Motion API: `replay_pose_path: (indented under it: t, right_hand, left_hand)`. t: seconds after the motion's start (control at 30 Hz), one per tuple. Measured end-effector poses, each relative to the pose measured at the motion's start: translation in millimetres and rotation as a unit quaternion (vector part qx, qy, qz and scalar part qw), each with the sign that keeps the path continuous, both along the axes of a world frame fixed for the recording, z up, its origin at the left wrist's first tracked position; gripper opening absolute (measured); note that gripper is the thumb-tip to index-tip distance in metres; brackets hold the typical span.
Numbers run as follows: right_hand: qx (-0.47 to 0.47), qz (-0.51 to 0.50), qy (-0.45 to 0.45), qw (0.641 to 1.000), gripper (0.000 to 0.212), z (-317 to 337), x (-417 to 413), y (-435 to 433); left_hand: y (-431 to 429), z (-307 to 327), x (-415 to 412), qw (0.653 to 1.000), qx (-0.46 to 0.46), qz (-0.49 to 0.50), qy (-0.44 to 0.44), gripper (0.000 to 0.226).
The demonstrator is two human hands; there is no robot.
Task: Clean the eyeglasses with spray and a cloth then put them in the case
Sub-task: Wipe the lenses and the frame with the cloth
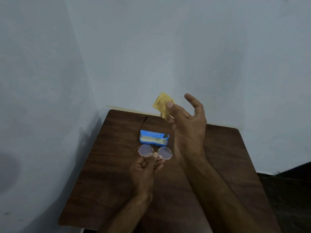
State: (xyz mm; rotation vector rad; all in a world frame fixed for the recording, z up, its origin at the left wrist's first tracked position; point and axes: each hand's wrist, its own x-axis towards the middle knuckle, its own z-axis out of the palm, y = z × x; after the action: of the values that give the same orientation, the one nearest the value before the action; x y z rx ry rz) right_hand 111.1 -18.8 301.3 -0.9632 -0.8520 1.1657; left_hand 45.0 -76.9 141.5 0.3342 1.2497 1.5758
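My left hand pinches the bridge of round thin-rimmed eyeglasses and holds them a little above the dark wooden table, lenses facing me. Raised higher and to the right, my right hand grips a small crumpled yellow cloth between thumb and fingertips, with the other fingers spread. A blue glasses case lies open on the table just behind the eyeglasses, its pale lining showing. No spray bottle is in view.
The table stands in a corner against pale blue walls. Its far edge runs along the back wall, and its right edge drops to a dark floor.
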Motion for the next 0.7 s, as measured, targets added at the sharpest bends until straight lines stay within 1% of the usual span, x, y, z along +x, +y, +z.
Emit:
replay_pose_path:
  t: [0.1, 0.2, 0.23, 0.3, 0.4, 0.47, 0.5, 0.57, 0.6, 0.67, 0.7]
  right_hand:
    - [0.019, -0.026, 0.023, 0.999, 0.054, -4.4, 18.2, -10.2]
    - [0.01, -0.075, 0.021, 0.997, 0.046, -33.1, 45.3, -19.1]
    - [0.004, -0.091, 0.001, 0.996, 0.041, -50.1, 56.4, -21.6]
    - [-0.017, -0.109, -0.068, 0.992, 0.029, -91.6, 77.8, -27.7]
    - [-0.09, -0.09, -0.179, 0.976, 0.016, -172.1, 103.8, -40.1]
    - [-0.15, -0.084, -0.224, 0.959, 0.01, -224.1, 116.2, -48.1]
    - [-0.176, -0.082, -0.238, 0.952, 0.009, -247.8, 122.1, -51.9]
    - [-0.221, -0.075, -0.273, 0.933, 0.015, -291.6, 134.0, -57.2]
    - [-0.231, -0.067, -0.296, 0.924, 0.015, -309.1, 138.7, -58.7]
    - [-0.243, -0.038, -0.342, 0.907, 0.005, -346.3, 149.5, -58.4]
    - [-0.25, -0.03, -0.362, 0.898, 0.006, -348.4, 150.2, -59.4]
  left_hand:
    - [3.7, 1.2, -5.8, 1.0, 0.009, 0.007, -0.024, 0.011]
    - [6.5, 2.9, -10.7, 0.999, 0.009, 0.018, -0.034, 0.009]
    - [7.1, 2.0, -12.8, 0.999, 0.005, 0.022, -0.036, 0.009]
    - [7.6, 0.6, -15.9, 0.999, 0.0, 0.021, -0.045, 0.008]
    - [6.8, -2.1, -15.9, 0.998, -0.008, 0.013, -0.057, 0.008]
    - [5.6, -2.6, -13.2, 0.998, -0.008, 0.002, -0.065, 0.007]
    - [4.8, -2.5, -11.7, 0.998, -0.008, -0.004, -0.065, 0.008]
    - [3.0, -1.4, -9.2, 0.998, -0.005, -0.016, -0.062, 0.009]
    - [2.1, -1.2, -8.5, 0.998, -0.005, -0.021, -0.061, 0.009]
    - [0.4, 1.0, -7.3, 0.998, -0.006, -0.027, -0.063, 0.009]
    - [-0.3, 2.0, -7.1, 0.998, -0.007, -0.03, -0.062, 0.008]
